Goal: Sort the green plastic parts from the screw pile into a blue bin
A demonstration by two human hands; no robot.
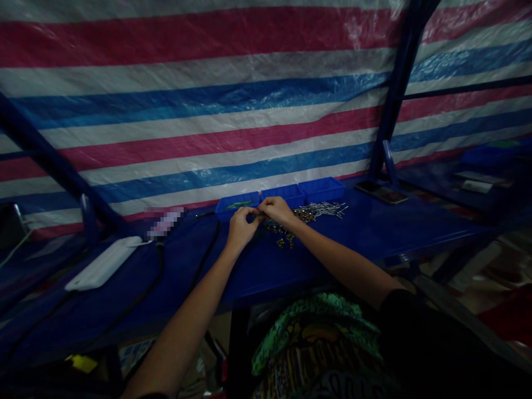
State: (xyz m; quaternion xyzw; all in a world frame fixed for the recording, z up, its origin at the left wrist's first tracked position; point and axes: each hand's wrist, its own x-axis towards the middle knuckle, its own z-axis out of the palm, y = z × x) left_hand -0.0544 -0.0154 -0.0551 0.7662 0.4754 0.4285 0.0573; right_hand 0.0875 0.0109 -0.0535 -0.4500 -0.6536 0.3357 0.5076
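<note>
Over the blue table [366,227], my left hand [242,226] and my right hand [276,210] meet fingertip to fingertip. Both are closed in a pinch on something too small and dark to make out. Just behind them stand blue bins: the left bin [224,208] holds green pieces, the middle bin [293,194] is partly hidden by my right hand, and the right bin [322,189] sits beside it. Small brass-coloured parts [305,215] lie to the right of my hands, some under my right wrist, next to a pile of silvery pins [328,209].
A white power strip [106,263] and black cables [160,260] lie at the left. A phone [381,192] rests by the right blue post [393,100]. A striped plastic sheet [208,133] hangs behind the table.
</note>
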